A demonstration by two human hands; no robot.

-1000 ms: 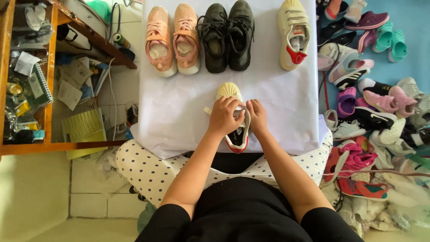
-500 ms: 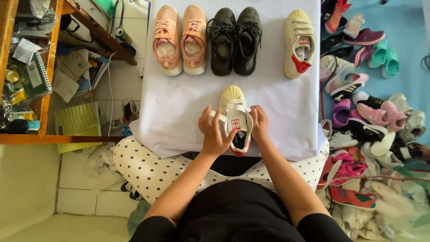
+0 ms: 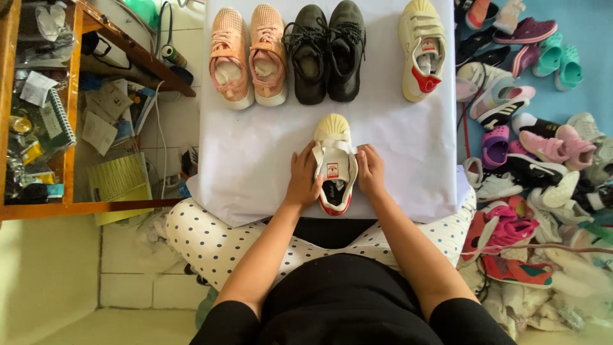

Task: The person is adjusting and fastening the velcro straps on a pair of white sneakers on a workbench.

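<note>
A white cloth-covered table (image 3: 255, 160) carries a row of shoes: a pink knit pair (image 3: 249, 54), a black laced pair (image 3: 325, 51) and one cream strapped sneaker (image 3: 421, 48). Its mate, the cream sneaker with red heel (image 3: 333, 163), lies near the front edge. The left hand (image 3: 304, 176) and right hand (image 3: 371, 169) clasp its sides, fingers curled, seemingly fastening its straps. A heap of loose shoes (image 3: 543, 160) covers the blue floor to the right.

A pair of pink sneakers (image 3: 248, 56) and a pair of black sneakers (image 3: 326, 51) are lined up along the far edge of the white sheet (image 3: 255, 160). A jumbled pile of shoes (image 3: 543, 166) is seen on the blue floor (image 3: 594, 32) beside it.
</note>
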